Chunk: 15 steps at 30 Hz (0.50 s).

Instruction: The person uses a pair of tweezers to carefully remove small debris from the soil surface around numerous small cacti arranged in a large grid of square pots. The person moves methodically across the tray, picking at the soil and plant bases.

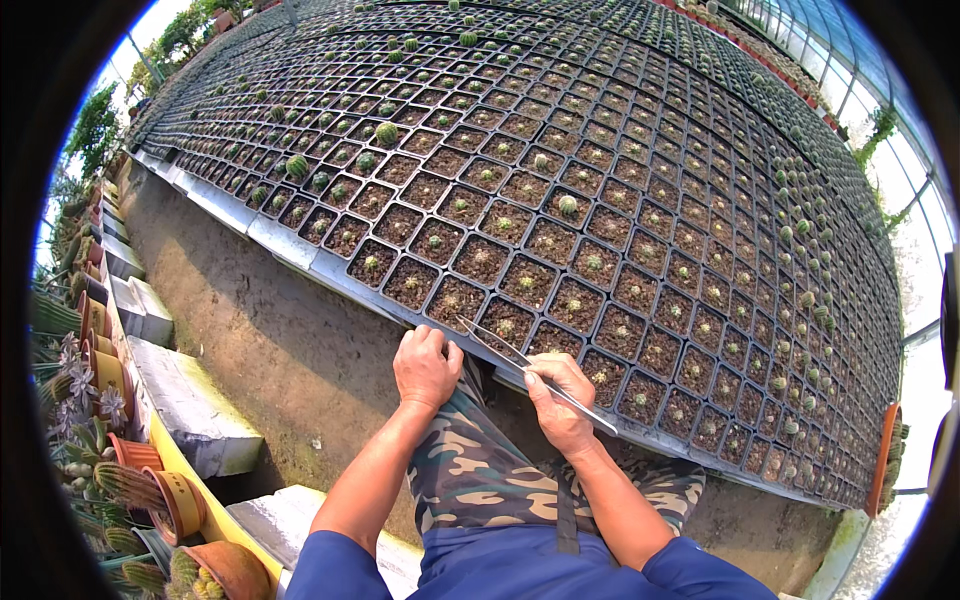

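Observation:
My right hand (559, 401) holds a pair of long metal tweezers (594, 418) between thumb and fingers. Their tips are parted and hover over the front row of square black plastic pots (501, 259). Beneath the tips is brown, gritty soil; a small cactus seedling (505, 325) grows in the pot beside them. My left hand (427, 366) rests on the knee of my camouflage trousers (480, 465), by the bed's front edge. Its fingers are curled in, and no object shows in them.
The pots stretch far back; larger round cacti (297, 166) stand among the seedlings. A pale ledge (281, 241) borders the bed. Behind me on the left are concrete blocks (191, 405) and potted cacti (176, 504) along a yellow edge. A dirt path (247, 300) runs between.

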Tool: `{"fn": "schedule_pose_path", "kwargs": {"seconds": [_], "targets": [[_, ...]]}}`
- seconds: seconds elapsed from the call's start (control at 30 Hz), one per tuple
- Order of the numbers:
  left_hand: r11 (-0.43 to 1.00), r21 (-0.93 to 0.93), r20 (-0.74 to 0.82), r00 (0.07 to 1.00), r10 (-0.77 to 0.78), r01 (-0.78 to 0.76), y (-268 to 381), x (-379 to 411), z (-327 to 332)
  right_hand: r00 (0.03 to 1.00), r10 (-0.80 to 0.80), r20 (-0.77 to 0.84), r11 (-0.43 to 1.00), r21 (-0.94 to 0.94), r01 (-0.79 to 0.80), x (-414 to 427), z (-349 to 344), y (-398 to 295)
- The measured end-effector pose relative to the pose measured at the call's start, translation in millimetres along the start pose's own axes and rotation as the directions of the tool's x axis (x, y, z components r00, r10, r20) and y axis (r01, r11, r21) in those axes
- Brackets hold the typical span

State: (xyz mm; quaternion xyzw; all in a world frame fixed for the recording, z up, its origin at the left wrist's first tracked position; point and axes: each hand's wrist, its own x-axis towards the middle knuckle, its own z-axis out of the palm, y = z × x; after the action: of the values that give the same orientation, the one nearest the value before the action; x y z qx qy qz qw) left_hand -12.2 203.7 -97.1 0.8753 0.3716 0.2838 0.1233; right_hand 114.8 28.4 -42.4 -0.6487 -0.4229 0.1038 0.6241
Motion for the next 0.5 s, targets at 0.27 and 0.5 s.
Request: {"fn": "schedule_pose_path", "kwargs": {"seconds": [0.27,0.5], "targets": [[1.000,0.001,0.003,1.000,-0.021,0.021,-1,1,0,0.998,-0.025,0.061,1.000,-0.011,0.026,13,26,8],[1.000,-0.012,-0.007,1.000,-0.022,0.022,0,1,0,0.999,-0.042,0.006,0.999,-0.024,0.042,6,10,4]]}}
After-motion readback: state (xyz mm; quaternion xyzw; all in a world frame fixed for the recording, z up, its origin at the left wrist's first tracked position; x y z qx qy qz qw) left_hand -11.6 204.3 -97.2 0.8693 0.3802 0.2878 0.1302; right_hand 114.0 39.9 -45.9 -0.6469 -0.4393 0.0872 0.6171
